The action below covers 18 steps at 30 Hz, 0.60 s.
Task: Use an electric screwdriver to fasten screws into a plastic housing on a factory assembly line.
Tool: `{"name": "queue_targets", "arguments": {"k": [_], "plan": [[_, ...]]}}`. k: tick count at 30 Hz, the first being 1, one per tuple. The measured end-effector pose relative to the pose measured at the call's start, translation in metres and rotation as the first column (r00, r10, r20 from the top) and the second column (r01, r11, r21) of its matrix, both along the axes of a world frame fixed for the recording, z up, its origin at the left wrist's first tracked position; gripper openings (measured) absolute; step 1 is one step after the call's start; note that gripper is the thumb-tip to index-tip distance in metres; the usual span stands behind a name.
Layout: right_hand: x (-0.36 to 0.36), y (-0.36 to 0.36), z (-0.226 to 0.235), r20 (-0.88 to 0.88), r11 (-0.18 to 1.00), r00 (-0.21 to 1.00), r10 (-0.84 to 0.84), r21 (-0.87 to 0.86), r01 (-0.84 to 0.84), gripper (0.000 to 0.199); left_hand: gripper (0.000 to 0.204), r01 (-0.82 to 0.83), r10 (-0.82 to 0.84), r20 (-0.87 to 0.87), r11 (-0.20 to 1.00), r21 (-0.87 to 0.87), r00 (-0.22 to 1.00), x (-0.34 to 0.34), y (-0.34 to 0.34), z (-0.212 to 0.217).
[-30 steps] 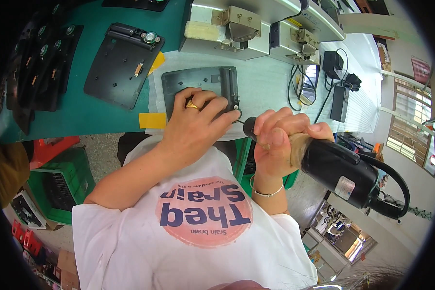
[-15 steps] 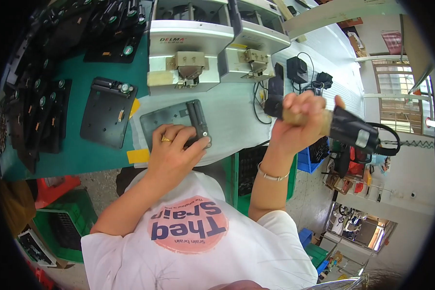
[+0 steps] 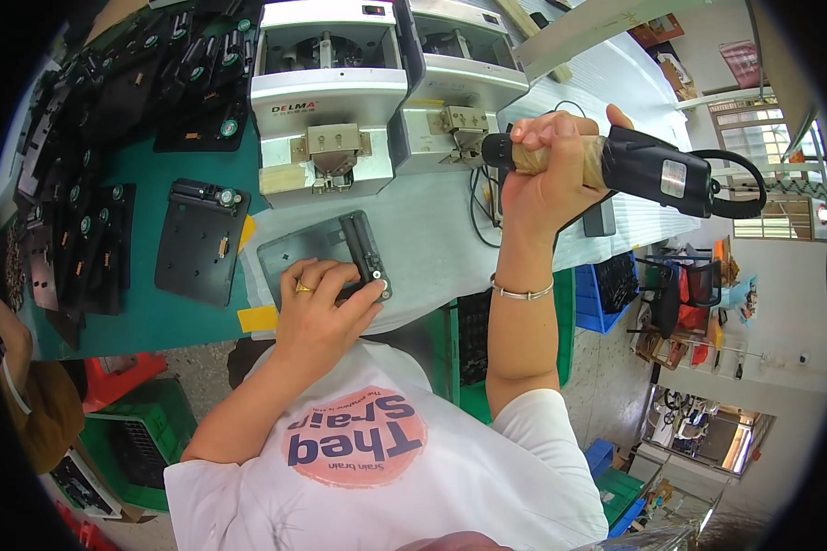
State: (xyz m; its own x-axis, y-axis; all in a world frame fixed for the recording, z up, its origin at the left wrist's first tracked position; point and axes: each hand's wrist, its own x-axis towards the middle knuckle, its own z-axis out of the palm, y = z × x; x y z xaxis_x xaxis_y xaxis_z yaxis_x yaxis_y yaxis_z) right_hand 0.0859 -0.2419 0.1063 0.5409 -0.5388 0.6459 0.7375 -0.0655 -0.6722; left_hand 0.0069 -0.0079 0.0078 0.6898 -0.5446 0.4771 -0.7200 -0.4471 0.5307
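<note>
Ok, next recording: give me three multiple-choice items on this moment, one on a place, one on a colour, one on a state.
1. Where does the left hand rest?
A. on the grey plate at the table's near edge
B. on the white machine
C. on the green crate

2. What colour is the mat under the separate black plate?
A. red
B. teal green
C. white

3. How is the electric screwdriver held by the right hand?
A. lying on the table
B. lifted clear of the table, roughly level, tip toward the white machines
C. tip pressed into the grey plate

Answers:
1 A, the fingers lie on the grey plate beside its black bar.
2 B, teal green shows all round the black plate.
3 B, the hand grips it raised, well away from the grey plate.
</note>
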Motion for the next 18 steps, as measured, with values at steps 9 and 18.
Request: {"name": "queue_targets", "arguments": {"k": [9,18], "plan": [[0.009,-0.015,0.003,-0.077,0.967,0.981,0.177,-0.174,-0.188,0.049,0.033,0.002,-0.002,0.012,1.000,0.000,1.000,0.000,0.000,0.001],[0.031,-0.013,0.023,-0.381,0.834,0.839,0.388,-0.241,-0.496,0.046,0.038,0.010,-0.010,-0.016,0.999,0.033,1.000,-0.006,0.004,0.009]]}}
